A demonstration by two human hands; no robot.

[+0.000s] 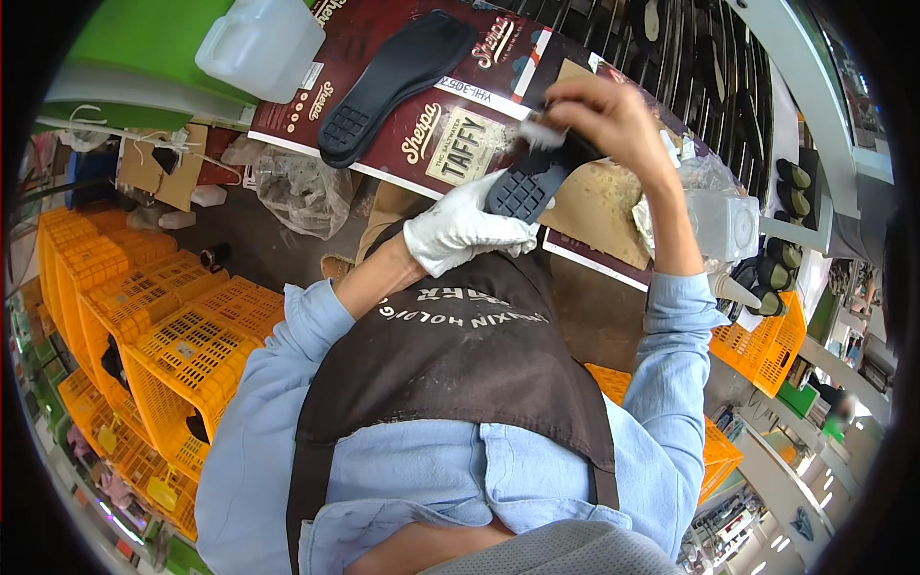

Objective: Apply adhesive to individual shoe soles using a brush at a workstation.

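In its white glove, my left hand (458,230) is wrapped round the heel end of a dark shoe sole (525,195). That sole is tilted up in front of my apron, its gridded heel tread facing me. Bare and bent at the wrist, my right hand (613,120) is closed over the sole's far part. A small white wad (543,135), perhaps cloth, shows at its fingers, blurred. The sole's far end is partly hidden by this hand. Beyond my left hand, stacked dark soles (398,86) lie on the maroon printed board (383,177).
A white plastic jug (261,48) stands at the far left, a clear container (725,228) at the right. Brown cardboard (604,216) lies beside the sole. Dark slatted racking (704,81) runs along the far right. Orange crates (196,350) are stacked at my left.
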